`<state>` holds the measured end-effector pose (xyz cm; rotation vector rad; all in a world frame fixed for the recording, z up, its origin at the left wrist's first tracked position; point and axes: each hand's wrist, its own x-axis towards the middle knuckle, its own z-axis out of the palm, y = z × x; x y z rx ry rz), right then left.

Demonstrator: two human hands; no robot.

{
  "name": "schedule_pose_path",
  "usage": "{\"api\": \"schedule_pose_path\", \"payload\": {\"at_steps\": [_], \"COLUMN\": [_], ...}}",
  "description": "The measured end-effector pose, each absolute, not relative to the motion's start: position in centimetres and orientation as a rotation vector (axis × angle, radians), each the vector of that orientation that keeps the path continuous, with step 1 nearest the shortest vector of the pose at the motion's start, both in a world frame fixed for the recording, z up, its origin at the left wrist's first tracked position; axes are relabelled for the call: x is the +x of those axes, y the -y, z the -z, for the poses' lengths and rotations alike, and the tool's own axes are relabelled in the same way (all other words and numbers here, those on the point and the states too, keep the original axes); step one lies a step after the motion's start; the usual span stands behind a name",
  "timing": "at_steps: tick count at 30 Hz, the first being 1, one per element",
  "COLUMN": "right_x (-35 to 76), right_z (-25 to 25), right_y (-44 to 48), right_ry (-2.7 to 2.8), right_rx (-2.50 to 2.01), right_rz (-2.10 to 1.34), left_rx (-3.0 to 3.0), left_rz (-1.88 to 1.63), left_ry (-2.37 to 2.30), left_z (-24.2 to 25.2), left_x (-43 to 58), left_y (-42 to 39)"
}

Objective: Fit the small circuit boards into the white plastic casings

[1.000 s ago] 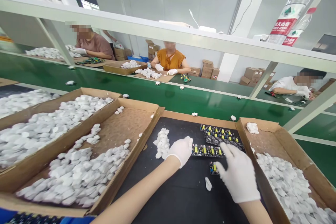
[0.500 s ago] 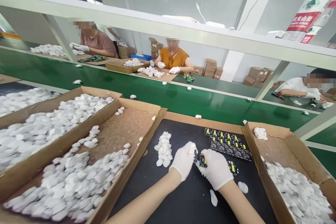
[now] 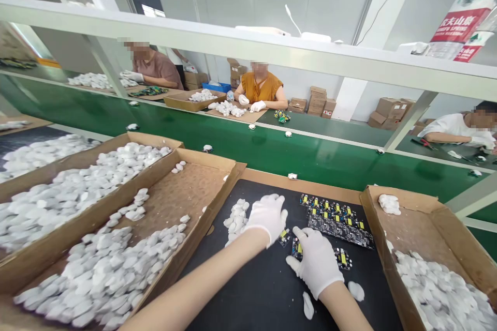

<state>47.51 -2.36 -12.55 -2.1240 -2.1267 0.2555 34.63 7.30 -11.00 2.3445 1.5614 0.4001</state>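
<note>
My left hand [image 3: 267, 217], in a white glove, is palm down over the black mat with fingers stretched out, beside a pile of white flat pieces [image 3: 235, 220]. Just below its fingers, a small circuit board [image 3: 284, 238] with a yellow part lies on the mat. My right hand [image 3: 315, 258], also gloved, has thumb and forefinger apart and partly covers another circuit board [image 3: 297, 249]; nothing is gripped in it. Right of that hand sits a further board [image 3: 343, 258]. Two loose white pieces, one [image 3: 308, 305] below the hand and one [image 3: 356, 291] by the wrist, rest on the mat.
Joined rows of circuit boards [image 3: 337, 217] lie at the mat's back right. Cardboard trays of white pieces stand left [image 3: 217, 201] and right [image 3: 370, 217]. Beyond runs a green conveyor [image 3: 248, 147] carrying small items. A shelf beam [image 3: 233, 44] crosses above; several co-workers sit opposite.
My left hand has let go of a small board, now on the mat, and moved left toward the white pile. My right hand's fingers have opened from the board beneath. The view shifted slightly.
</note>
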Motion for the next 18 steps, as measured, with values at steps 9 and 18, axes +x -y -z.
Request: {"api": "schedule_pose_path", "payload": {"at_steps": [9,18], "right_x": [48.8,49.0], "right_z": [12.9,12.9], "right_y": [2.6,2.9], "right_ry": [2.035,1.952], "right_rx": [-2.028,-1.998], "right_rz": [-0.408,-0.483], "left_rx": [2.266,2.194], "left_rz": [-0.388,-0.591], "left_ry": [-1.580,-1.630], "left_z": [10.6,12.6], "left_x": [42.0,43.1], "left_y": [-19.2,-19.7]}}
